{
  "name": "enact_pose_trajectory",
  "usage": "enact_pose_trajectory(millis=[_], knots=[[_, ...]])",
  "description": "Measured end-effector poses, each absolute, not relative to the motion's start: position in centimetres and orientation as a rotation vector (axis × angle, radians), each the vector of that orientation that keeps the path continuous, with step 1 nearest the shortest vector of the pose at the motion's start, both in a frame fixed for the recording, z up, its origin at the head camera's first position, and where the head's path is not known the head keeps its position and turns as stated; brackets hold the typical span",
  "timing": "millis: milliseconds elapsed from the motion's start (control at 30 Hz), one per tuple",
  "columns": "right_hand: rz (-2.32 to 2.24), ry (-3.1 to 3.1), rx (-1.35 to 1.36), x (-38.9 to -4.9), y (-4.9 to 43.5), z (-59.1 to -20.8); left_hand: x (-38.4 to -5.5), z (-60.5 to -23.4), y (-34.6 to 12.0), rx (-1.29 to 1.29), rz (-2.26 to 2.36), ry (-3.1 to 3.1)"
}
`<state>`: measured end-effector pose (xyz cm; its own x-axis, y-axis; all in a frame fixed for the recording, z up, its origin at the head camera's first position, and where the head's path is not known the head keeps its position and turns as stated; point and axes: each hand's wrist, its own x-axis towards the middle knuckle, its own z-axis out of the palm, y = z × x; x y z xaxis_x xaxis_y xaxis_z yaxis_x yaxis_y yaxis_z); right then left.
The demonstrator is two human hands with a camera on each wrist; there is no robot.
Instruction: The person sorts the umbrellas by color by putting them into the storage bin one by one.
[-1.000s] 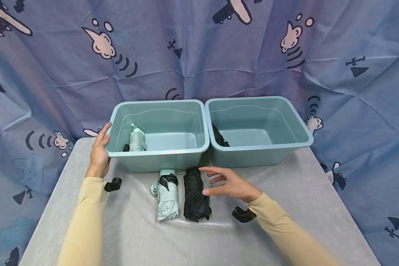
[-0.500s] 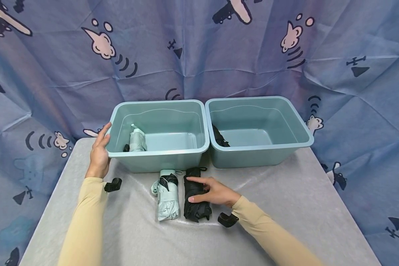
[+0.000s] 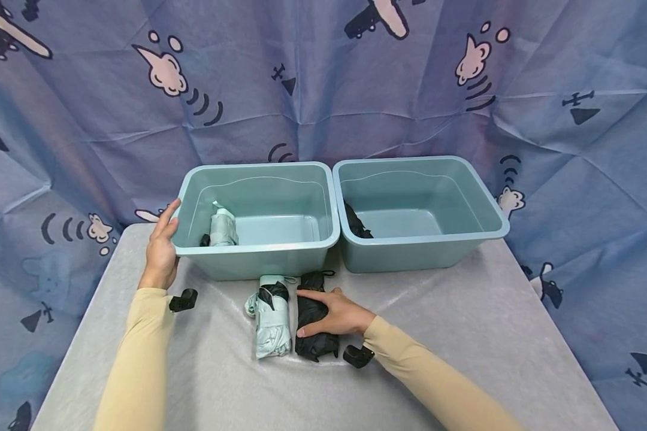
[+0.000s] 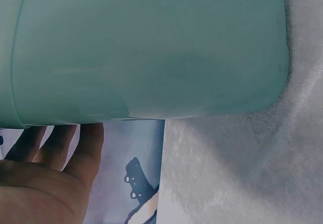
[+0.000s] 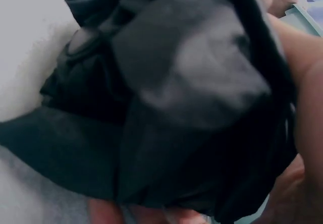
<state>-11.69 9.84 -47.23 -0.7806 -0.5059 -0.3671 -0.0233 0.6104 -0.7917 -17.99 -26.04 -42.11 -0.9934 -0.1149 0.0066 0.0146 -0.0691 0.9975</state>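
My right hand [image 3: 339, 314] grips a folded black umbrella [image 3: 314, 346] lying on the table, with thumb and fingers around its sides. In the right wrist view the umbrella's loose black cloth [image 5: 186, 67] fills most of the picture, and fingertips [image 5: 106, 211] show under its lower edge. Just left of it lies a folded pale green umbrella [image 3: 272, 332]. My left hand [image 3: 160, 254] rests against the left end of the left green bin [image 3: 259, 258], its fingers fairly straight; the left wrist view shows them at the bin's wall [image 4: 151, 52].
Inside the left bin is another pale green umbrella [image 3: 223, 227] beside a small dark item [image 3: 205, 240]. A dark folded thing [image 3: 357, 221], partly hidden, lies in the right green bin [image 3: 410, 254]. A patterned blue curtain [image 3: 302, 78] hangs behind the grey-covered table [image 3: 463, 323].
My right hand has moved left and down onto the black umbrella and closed around it. The umbrella has shifted slightly left. My left hand has stayed at the bin.
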Motion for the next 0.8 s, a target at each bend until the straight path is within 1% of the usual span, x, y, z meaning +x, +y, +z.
enact_pose_trajectory(millis=[133, 433, 800], knots=[[-1.141, 2.244, -0.395, -11.7, 9.5, -47.2, -18.0, -42.1, -26.1, 0.115, -2.241, -2.074], [-1.502, 2.032, -0.391, -11.1, 10.7, -47.9, -18.0, -42.2, -26.2, 0.099, -2.242, -2.072], [-1.659, 1.83, -0.44, -9.7, 12.5, -45.5, -18.1, -42.2, -26.2, 0.107, -2.244, -2.077]])
